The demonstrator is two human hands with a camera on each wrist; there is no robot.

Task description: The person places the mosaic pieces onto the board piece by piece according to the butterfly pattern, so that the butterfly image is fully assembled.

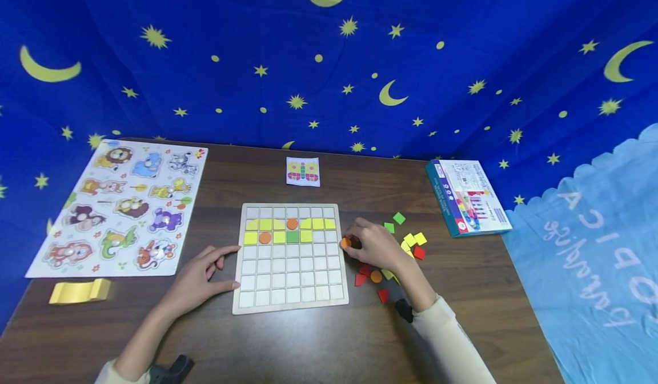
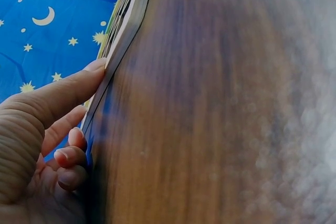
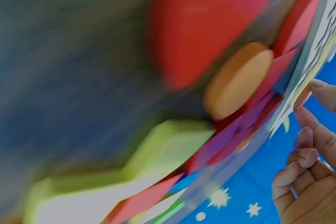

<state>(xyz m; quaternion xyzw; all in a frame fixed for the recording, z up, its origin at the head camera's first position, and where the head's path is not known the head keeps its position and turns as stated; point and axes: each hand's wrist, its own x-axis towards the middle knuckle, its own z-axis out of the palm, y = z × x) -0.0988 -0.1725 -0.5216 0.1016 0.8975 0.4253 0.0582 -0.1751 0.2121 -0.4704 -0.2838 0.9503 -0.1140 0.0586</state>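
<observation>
A square wooden grid board (image 1: 279, 309) lies on the table. Its second and third rows hold yellow pieces, some with rounded corners, a green square (image 1: 292, 236) and two orange discs, one of them (image 1: 264, 238) at the left. My left hand (image 1: 192, 281) rests at the board's left edge, index finger and thumb touching its side. Between thumb and index finger, my right hand (image 1: 379, 247) pinches an orange disc (image 1: 345, 243) at the board's right edge. In the right wrist view, those fingertips grip the disc (image 3: 303, 97) by the board's rim.
Loose red, yellow, green and orange pieces lie around my right hand, among them a red square (image 1: 383, 295). A butterfly pattern card (image 1: 303, 172) lies behind the board. An animal puzzle board (image 1: 118, 212) and a yellow block (image 1: 79, 291) are left; a box (image 1: 469, 197) stands right.
</observation>
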